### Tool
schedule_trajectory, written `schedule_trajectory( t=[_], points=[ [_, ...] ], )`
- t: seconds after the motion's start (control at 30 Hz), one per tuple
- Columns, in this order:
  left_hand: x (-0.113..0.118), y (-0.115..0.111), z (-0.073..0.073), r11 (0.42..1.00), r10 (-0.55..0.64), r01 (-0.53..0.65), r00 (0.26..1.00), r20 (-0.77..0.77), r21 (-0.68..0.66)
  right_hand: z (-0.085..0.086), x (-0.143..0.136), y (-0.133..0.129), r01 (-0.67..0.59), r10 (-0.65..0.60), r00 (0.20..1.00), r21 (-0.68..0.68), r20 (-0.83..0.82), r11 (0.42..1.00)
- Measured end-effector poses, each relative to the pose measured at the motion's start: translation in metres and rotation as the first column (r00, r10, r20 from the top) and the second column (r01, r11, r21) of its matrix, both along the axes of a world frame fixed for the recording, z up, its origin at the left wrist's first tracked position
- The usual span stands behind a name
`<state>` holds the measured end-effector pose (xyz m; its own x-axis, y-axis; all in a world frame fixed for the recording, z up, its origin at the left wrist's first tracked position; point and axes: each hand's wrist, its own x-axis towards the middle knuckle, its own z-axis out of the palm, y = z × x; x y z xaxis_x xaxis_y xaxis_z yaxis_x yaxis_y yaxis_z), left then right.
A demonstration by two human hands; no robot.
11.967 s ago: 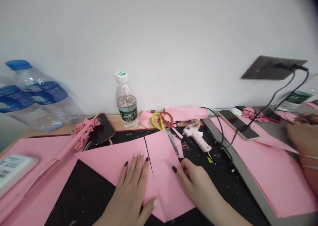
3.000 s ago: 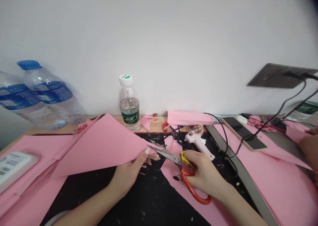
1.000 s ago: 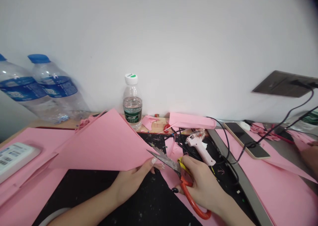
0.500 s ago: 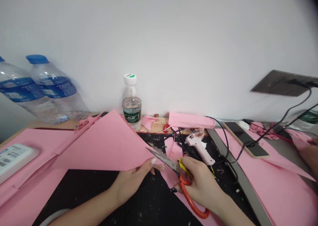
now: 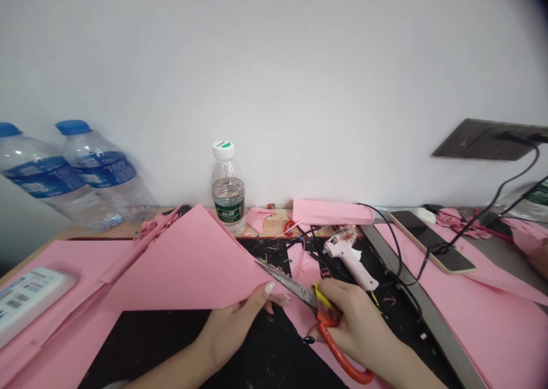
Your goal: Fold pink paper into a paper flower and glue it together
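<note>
My left hand (image 5: 233,323) pinches the lower right part of a large pink sheet of paper (image 5: 188,269), its thumb on top and the other fingers partly hidden beneath. In my right hand (image 5: 357,320) is a pair of scissors (image 5: 345,355) with orange and yellow handles. The scissor blades (image 5: 291,286) look nearly closed and point left, along the paper's right edge just above my left thumb. Whether paper lies between them I cannot tell. More pink paper (image 5: 314,343) lies below the scissors.
A black mat (image 5: 162,349) covers the desk. Behind it stand a small water bottle (image 5: 229,198) and two large bottles (image 5: 105,175). A glue gun (image 5: 353,260), cables and a phone (image 5: 432,243) lie right. A white box (image 5: 34,298) sits left. Another person's hand (image 5: 539,258) shows far right.
The scissor blades have come closer together. Both hands, the paper and the desk items sit slightly lower in view, as the camera has tilted up a little.
</note>
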<state>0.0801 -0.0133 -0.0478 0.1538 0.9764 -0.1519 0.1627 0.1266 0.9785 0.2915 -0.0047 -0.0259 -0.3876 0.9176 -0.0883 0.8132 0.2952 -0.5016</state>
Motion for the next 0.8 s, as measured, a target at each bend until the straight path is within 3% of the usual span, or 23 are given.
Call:
schedule_trajectory(
  t=[0.3, 0.5, 0.8],
  points=[
    [-0.001, -0.001, -0.003, 0.998, -0.053, 0.056, 0.986, -0.157, 0.016, 0.001, -0.002, -0.004, 0.000, 0.000, 1.000, -0.001, -0.019, 1.000],
    [-0.001, -0.002, 0.000, 0.996, -0.066, 0.075, 0.978, -0.197, 0.042, -0.004, -0.004, -0.004, -0.009, 0.010, 0.998, 0.022, -0.057, 1.000],
    [0.002, -0.004, 0.003, 0.997, -0.076, 0.072, 0.982, -0.171, -0.030, -0.010, -0.003, -0.004, 0.002, 0.003, 0.993, 0.039, -0.121, 0.999]
  ],
)
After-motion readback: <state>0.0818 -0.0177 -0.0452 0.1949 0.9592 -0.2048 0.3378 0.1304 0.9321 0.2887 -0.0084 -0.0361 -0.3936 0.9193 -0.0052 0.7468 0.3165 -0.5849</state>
